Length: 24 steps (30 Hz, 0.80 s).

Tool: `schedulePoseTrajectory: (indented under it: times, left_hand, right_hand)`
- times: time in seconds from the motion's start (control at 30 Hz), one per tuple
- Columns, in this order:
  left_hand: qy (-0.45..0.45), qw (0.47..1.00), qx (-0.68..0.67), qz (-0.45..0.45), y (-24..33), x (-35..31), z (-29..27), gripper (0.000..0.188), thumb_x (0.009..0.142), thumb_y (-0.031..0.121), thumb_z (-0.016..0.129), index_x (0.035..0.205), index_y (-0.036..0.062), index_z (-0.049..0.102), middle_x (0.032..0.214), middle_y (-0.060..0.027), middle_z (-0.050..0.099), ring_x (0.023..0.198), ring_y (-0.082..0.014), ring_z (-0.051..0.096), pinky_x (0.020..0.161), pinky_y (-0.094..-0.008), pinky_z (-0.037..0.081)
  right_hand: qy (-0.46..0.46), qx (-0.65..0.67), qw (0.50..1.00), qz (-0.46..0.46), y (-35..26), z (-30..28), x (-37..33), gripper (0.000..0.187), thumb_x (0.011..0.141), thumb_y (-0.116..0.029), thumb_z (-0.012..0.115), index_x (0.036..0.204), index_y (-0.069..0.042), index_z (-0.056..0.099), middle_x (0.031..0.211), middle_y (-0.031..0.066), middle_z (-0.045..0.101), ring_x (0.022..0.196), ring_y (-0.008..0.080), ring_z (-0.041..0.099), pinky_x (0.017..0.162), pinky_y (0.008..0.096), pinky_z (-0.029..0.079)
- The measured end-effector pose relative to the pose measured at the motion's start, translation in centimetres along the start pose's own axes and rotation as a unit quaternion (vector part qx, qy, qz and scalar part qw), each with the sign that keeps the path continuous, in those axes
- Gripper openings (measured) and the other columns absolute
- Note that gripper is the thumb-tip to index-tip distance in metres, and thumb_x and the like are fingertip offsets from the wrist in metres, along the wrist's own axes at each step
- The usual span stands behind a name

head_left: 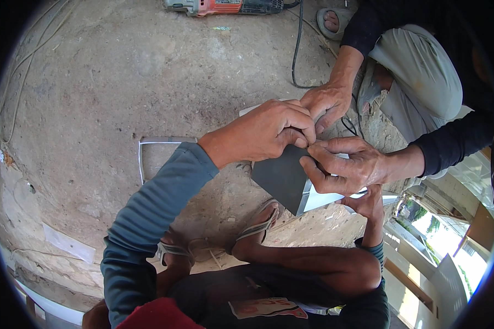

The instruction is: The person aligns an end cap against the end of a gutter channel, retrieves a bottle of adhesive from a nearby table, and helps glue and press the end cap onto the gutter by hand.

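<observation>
A dark grey flat panel [280, 178] with a bright, shiny strip along one edge lies tilted in front of me. My left hand [263, 130] reaches over its far part, thumb and fingers pinched together; what they hold, if anything, is hidden. On the panel's right side my right hand [366, 204] grips the edge, partly covered by a co-worker's hand. That co-worker's nearer hand [348, 164] has its fingertips touching or almost touching my left fingertips. The co-worker's other hand [330, 103] rests just beyond, over the panel's far end.
An orange, grey and black power tool [219, 6] lies at the top, its dark cord [295, 55] running toward the co-worker. A thin white bent strip [141, 162] is on the concrete floor at left, and a pale sheet [68, 242] lies lower left. Light panels [417, 274] stand at lower right.
</observation>
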<state>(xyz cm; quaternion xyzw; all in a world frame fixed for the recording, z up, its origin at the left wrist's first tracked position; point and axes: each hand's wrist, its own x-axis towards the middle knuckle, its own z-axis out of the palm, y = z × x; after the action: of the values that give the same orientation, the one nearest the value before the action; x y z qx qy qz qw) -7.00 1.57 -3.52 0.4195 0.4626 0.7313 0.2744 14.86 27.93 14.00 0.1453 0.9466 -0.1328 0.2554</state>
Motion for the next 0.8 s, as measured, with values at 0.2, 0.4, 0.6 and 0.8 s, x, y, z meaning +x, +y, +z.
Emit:
schedulePoseTrajectory:
  times: [0.2,0.4,0.6,0.8]
  left_hand:
    - [-0.046,0.994,-0.056,-0.087,0.8,-0.1,-0.8,0.018,0.081,-0.008,0.063,0.094,0.0007,0.072,0.094,-0.0102,0.070,0.088,-0.0216,0.065,0.085,-0.0368,0.052]
    - [-0.049,0.993,-0.073,-0.084,0.3,0.0,-0.8,0.017,0.083,-0.005,0.066,0.097,0.0006,0.073,0.100,-0.0104,0.071,0.093,-0.0207,0.067,0.091,-0.0363,0.053]
    - [-0.068,0.988,-0.078,-0.114,0.3,0.0,-0.8,0.015,0.083,-0.010,0.066,0.092,0.0005,0.071,0.100,-0.0088,0.070,0.093,-0.0185,0.067,0.091,-0.0346,0.053]
    - [-0.061,0.989,-0.094,-0.097,0.3,0.3,-0.7,0.015,0.082,-0.014,0.063,0.088,-0.0013,0.068,0.091,-0.0079,0.069,0.086,-0.0162,0.064,0.083,-0.0321,0.052]
  right_hand:
    - [0.000,0.021,1.000,0.002,0.3,0.3,0.1,0.070,0.058,-0.030,0.099,0.119,-0.008,0.073,0.120,0.0128,0.072,0.117,0.0298,0.066,0.103,0.0428,0.049]
    - [0.028,-0.033,0.998,-0.047,0.3,0.0,0.1,0.069,0.055,-0.033,0.100,0.114,-0.008,0.075,0.112,0.0114,0.075,0.109,0.0298,0.070,0.097,0.0428,0.051]
    - [0.034,0.038,0.997,-0.057,0.7,0.9,0.5,0.069,0.053,-0.033,0.100,0.111,-0.005,0.075,0.107,0.0112,0.076,0.105,0.0301,0.071,0.095,0.0426,0.051]
    - [0.045,0.042,0.996,-0.069,1.2,1.2,0.6,0.072,0.052,-0.032,0.100,0.112,-0.003,0.074,0.113,0.0159,0.073,0.107,0.0328,0.069,0.096,0.0438,0.051]
